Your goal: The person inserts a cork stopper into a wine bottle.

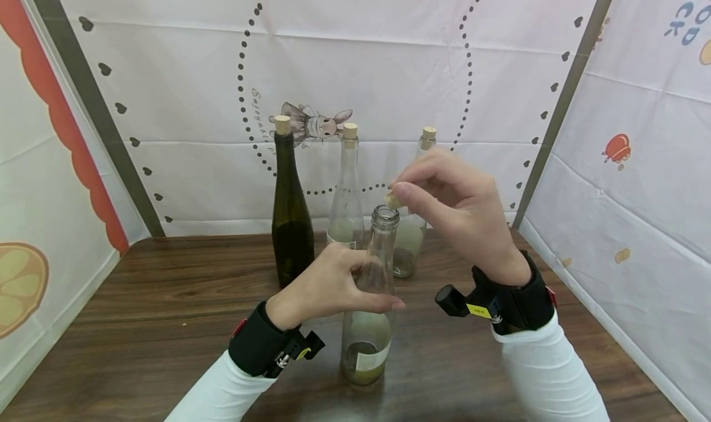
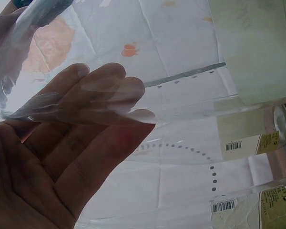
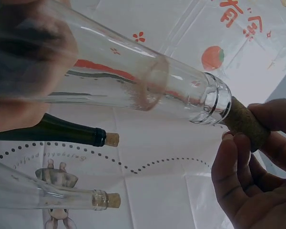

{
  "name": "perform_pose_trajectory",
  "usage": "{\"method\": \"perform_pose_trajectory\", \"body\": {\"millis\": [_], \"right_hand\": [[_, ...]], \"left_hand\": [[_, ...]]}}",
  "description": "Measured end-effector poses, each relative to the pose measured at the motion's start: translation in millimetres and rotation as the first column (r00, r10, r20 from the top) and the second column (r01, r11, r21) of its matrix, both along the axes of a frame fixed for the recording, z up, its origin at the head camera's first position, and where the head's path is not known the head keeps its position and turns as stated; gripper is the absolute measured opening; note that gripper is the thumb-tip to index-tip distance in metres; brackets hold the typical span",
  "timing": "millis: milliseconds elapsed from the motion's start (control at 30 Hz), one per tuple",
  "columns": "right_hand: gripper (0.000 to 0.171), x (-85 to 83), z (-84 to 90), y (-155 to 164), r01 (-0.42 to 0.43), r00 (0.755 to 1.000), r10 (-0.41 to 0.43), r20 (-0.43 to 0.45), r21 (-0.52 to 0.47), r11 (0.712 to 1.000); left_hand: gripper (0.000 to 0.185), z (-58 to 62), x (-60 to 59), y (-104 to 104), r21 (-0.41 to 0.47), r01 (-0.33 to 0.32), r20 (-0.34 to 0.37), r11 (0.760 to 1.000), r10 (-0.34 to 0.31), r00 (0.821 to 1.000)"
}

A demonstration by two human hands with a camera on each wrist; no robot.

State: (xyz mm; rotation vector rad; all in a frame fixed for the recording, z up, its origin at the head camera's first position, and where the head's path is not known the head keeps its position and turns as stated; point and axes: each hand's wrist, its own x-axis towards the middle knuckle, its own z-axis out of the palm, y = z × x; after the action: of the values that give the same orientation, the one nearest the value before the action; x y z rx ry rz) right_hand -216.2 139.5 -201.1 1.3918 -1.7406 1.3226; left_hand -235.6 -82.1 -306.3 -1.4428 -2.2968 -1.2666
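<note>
**Cork at the mouth of a clear bottle**

Brown wood-grain table (image 1: pixel 166 323) fills the lower half of the head view, walled behind and at both sides by white printed sheets (image 1: pixel 389 58). At centre back stand three corked bottles: a dark one (image 1: pixel 291 224) on the left, a clear one (image 1: pixel 345 206) beside it, and another clear one (image 1: pixel 412 237) partly hidden behind the right hand.

Nearer, at lower centre of the frame, stands the open bottle (image 1: pixel 369 323), clear glass with a pale label low on its side and a little yellowish liquid at the bottom. The left hand (image 1: pixel 328 283) is wrapped round its neck and shoulder from the left, fingers curled on the glass; the left wrist view shows those fingers (image 2: pixel 100 93) through the glass.

Above its mouth, the right hand (image 1: pixel 455 206) pinches the cork (image 1: pixel 393 200) between thumb and fingertips. In the right wrist view the cork (image 3: pixel 243 121) sits at the rim at centre right, its near end at the opening; whether it has entered the neck I cannot tell.
</note>
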Motion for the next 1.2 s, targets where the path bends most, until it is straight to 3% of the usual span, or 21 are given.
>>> {"method": "perform_pose_trajectory", "body": {"millis": [100,400,633,1200], "right_hand": [[0.007,1.1,3.5,-0.1,-0.015,1.000,0.015,0.019,0.032,0.999],[0.026,2.5,9.5,2.0,0.029,0.996,-0.033,0.077,0.058,0.998],[0.055,1.3,14.0,1.7,0.037,0.999,-0.039,0.027,0.067,0.997],[0.032,1.3,17.8,-2.0,-0.006,0.999,0.008,-0.031,0.087,0.996]], "left_hand": [[0.023,0.4,0.1,0.1,0.002,0.007,0.007,1.000,-0.007,1.000],[0.024,1.0,0.3,0.2,-0.005,0.003,0.027,1.000,-0.003,1.000],[0.025,1.1,-0.1,0.2,-0.009,-0.001,0.033,1.000,0.001,0.999],[0.025,0.7,-0.1,0.7,-0.010,-0.006,-0.004,1.000,0.006,1.000]]}}
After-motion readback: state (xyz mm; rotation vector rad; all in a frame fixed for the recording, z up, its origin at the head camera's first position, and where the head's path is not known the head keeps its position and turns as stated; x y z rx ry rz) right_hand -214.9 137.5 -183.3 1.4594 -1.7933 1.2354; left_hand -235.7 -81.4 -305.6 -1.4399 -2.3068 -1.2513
